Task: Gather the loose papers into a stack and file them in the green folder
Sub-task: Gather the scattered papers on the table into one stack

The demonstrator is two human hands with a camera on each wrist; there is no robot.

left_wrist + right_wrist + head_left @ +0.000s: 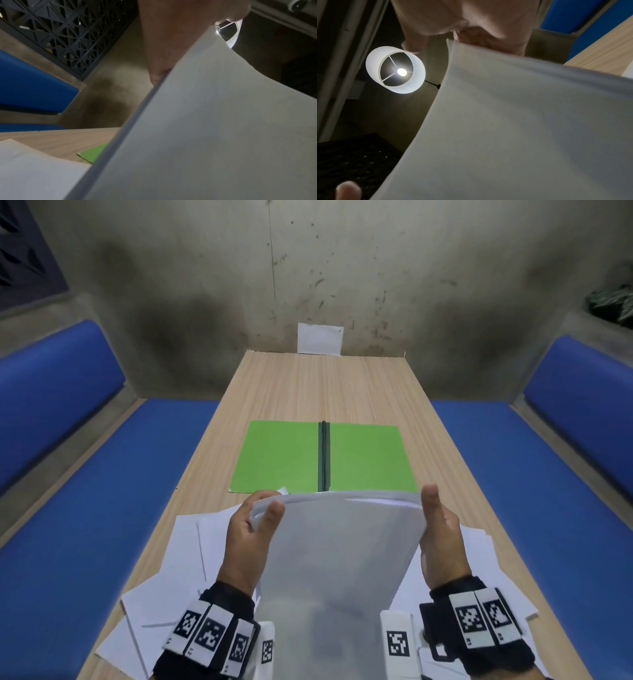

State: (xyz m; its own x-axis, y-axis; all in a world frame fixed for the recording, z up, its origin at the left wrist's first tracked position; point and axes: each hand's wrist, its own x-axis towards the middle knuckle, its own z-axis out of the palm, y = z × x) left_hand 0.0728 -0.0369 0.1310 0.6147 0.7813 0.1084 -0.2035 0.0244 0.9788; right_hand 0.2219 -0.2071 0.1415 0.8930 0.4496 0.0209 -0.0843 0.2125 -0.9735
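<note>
I hold a stack of white papers (342, 549) up off the table between both hands. My left hand (263, 513) pinches its left top corner, thumb on the near face and fingers behind. My right hand (435, 508) grips the right edge, thumb pointing up beside it and fingers hidden behind the sheets. The stack (214, 121) fills the left wrist view and also most of the right wrist view (513, 128). The green folder (281, 457) lies open and flat on the table just beyond the stack, dark spine in the middle. Several loose papers (178, 594) lie spread under my hands.
The long wooden table (325, 385) runs away from me to a concrete wall, where a white card (320, 338) leans. Blue benches (102, 508) flank both sides. More loose sheets (486, 563) lie at the near right. A lit lamp (395, 69) hangs overhead.
</note>
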